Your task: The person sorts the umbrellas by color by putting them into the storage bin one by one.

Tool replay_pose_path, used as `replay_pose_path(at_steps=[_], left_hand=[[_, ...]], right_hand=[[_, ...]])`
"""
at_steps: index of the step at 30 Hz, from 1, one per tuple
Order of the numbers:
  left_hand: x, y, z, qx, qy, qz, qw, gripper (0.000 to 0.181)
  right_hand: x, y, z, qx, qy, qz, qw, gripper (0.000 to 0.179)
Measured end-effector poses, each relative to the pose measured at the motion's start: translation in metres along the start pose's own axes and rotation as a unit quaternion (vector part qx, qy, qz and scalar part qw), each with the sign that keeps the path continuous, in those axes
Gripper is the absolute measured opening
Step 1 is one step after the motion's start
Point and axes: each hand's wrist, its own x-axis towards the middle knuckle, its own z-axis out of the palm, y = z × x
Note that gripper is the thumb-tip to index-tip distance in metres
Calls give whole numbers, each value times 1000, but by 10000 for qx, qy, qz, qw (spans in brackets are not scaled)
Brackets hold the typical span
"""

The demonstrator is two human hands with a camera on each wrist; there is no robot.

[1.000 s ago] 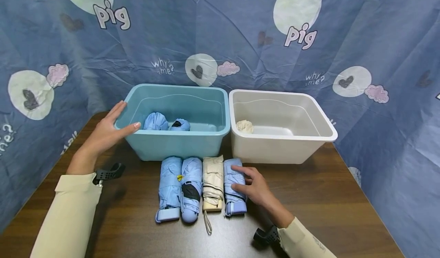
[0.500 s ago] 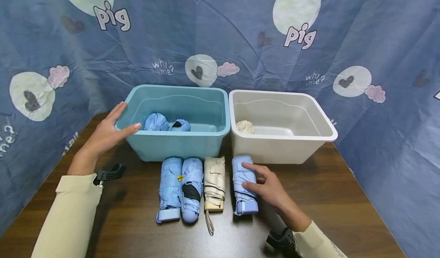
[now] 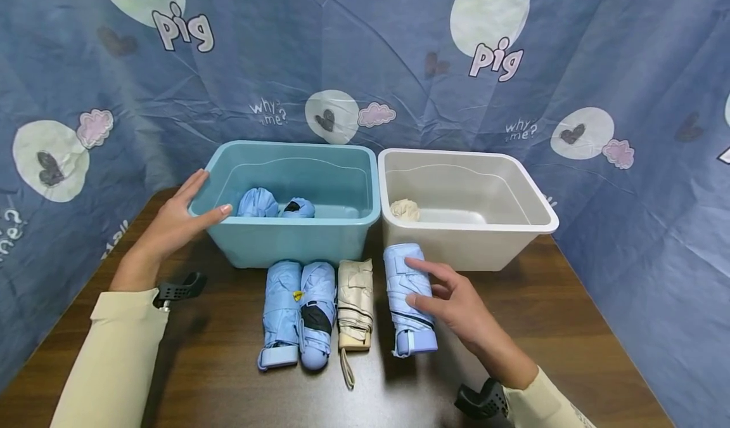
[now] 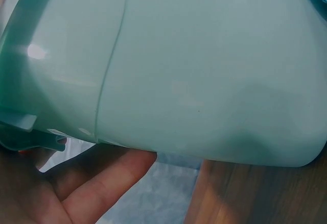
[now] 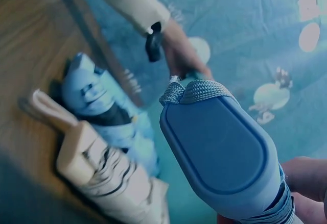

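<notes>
My right hand (image 3: 462,307) pinches a folded light-blue umbrella (image 3: 409,295) between thumb and fingers, raised off the table just in front of the white bin. In the right wrist view, the flat end of the umbrella's blue handle (image 5: 217,145) faces the camera, with a woven strap at its edge. My left hand (image 3: 173,222) rests at the left front corner of the teal bin (image 3: 296,241), fingers straight along its end and thumb over the front rim. The left wrist view shows the fingers (image 4: 110,183) against the bin's wall (image 4: 204,71).
Left of the held umbrella lie a beige umbrella (image 3: 355,301) with a cord loop and two blue umbrellas (image 3: 317,288). Two blue bundles (image 3: 258,203) sit in the teal bin. The white bin (image 3: 445,247) beside it contains a cream bundle (image 3: 405,210). A patterned blue cloth (image 3: 433,111) hangs behind.
My right hand has moved the nearest blue umbrella rightward out of the row, away from the beige one, and raised it off the table. My left hand has stayed at the teal bin.
</notes>
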Motion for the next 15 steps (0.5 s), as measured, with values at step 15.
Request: replay_pose_path(at_steps=[15], left_hand=[[0,-1,-1,55,1,-3,10000,94]], right_hand=[[1,-44,9,428,-324,-120,9985,60]])
